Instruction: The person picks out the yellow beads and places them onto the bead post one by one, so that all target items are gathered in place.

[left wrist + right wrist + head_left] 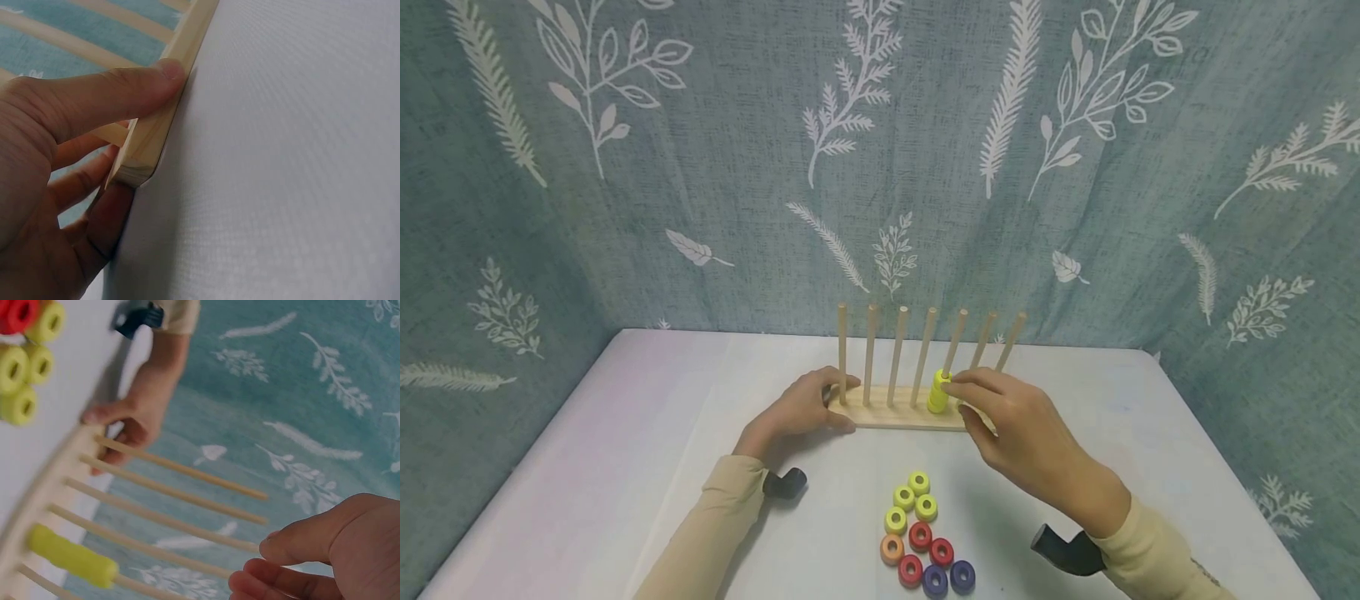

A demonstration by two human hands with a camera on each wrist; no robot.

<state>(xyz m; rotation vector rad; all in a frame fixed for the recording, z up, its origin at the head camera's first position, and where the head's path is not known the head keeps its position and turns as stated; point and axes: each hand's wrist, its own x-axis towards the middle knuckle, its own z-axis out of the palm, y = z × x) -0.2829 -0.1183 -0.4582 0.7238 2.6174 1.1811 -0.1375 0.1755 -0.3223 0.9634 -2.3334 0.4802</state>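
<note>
A wooden peg rack (895,420) with a row of upright pegs stands toward the back of the table. My left hand (805,408) grips its left end; in the left wrist view the thumb lies along one side of the base (153,134), with fingers around the other. On the fifth peg from the left sits a stack of yellow rings (937,395). Just right of that stack is my right hand (1026,429), fingertips near its top. The right wrist view shows the right thumb and fingers (306,540) loosely bent, holding no ring, apart from the stack (72,555).
In front of the rack lie loose rings: several yellow (904,497), an orange one (892,537), three red (920,525) and two purple (962,565). A patterned teal curtain (737,208) hangs behind the white table (625,450). Dark devices (1067,552) sit at both wrists.
</note>
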